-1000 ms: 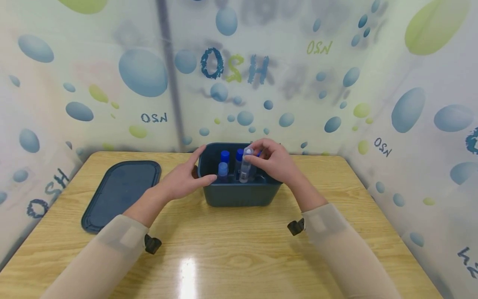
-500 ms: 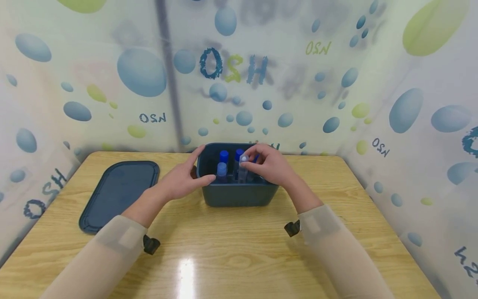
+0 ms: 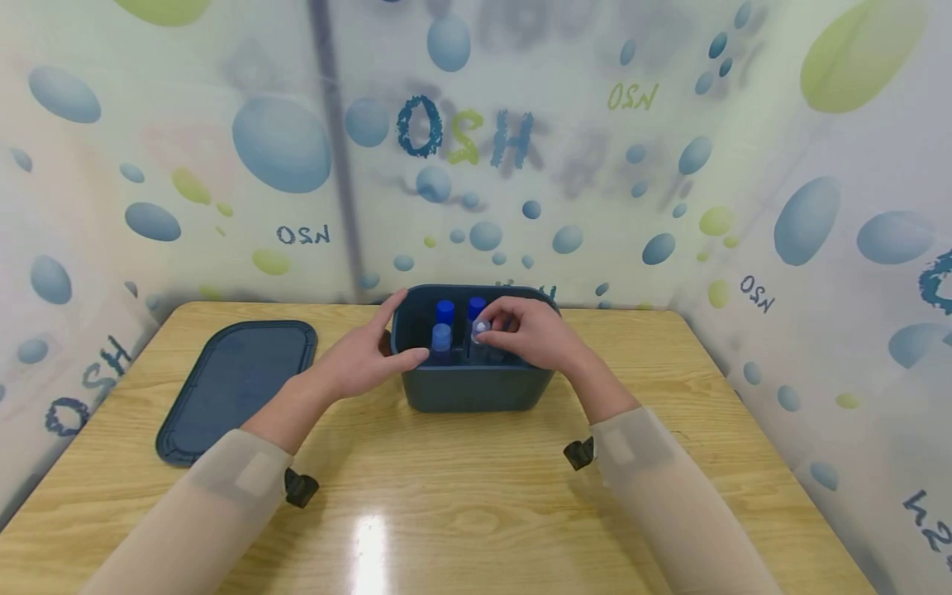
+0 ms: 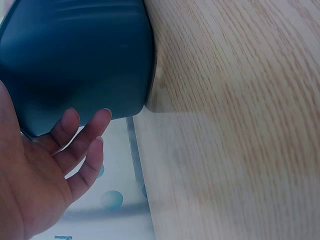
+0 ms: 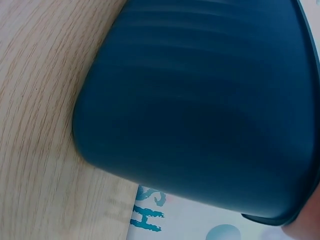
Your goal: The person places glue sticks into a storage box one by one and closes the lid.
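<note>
A dark blue plastic bin (image 3: pixel 479 390) stands upright at the back of the table. My right hand (image 3: pixel 539 335) reaches over its right side and pinches the top of a small clear bottle (image 3: pixel 481 328) inside it; the lower part is hard to see. Around it in the bin stand bottles with dark blue caps (image 3: pixel 445 311) and one with a lighter blue cap (image 3: pixel 441 336). My left hand (image 3: pixel 364 355) rests at the bin's left end, thumb by the near rim. In the left wrist view its fingers (image 4: pixel 85 142) are loosely bent beside the outer wall.
A flat dark blue lid (image 3: pixel 238 388) lies on the wooden table (image 3: pixel 461 487) to the left of the bin. Printed curtains (image 3: pixel 461 215) hang close behind the table and on both sides.
My right hand has lowered the clear bottle deeper into the bin and slightly to the left. The left hand stays at the bin's left end.
</note>
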